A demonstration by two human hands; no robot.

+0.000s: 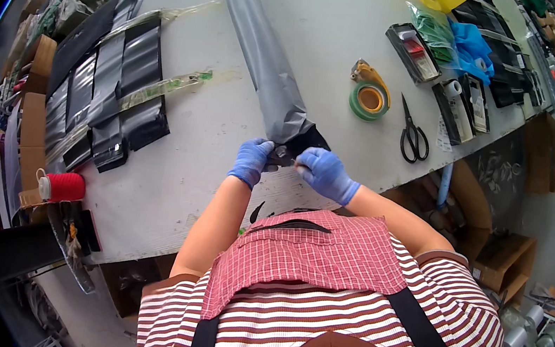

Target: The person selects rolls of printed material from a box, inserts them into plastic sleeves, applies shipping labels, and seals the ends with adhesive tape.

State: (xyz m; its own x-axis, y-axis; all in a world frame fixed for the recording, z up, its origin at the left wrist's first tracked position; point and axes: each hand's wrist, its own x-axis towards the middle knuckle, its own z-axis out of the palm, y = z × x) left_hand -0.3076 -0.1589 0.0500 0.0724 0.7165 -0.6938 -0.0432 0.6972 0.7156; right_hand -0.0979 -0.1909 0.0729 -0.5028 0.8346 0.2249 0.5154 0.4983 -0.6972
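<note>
While flat black packets (145, 45) bound by strips of clear tape lie at the left of the frame, a spool of red cord (67, 187) rests below them on the table (161, 193). Next, the long grey package (259, 50) slants from the top middle down to the centre, its near end black and crumpled. My left hand (251, 161), gloved in blue, has its fingers clamped on that end from the left. My right hand (326, 173), gloved alike, pinches the end from the right, fingers together; the bit between them is too small to make out. Right of centre, a tape dispenser (379, 87) lies near black scissors (410, 125). Beyond, narrow black boxes (415, 53) and blue plastic (471, 50) sit toward the upper right.
</note>
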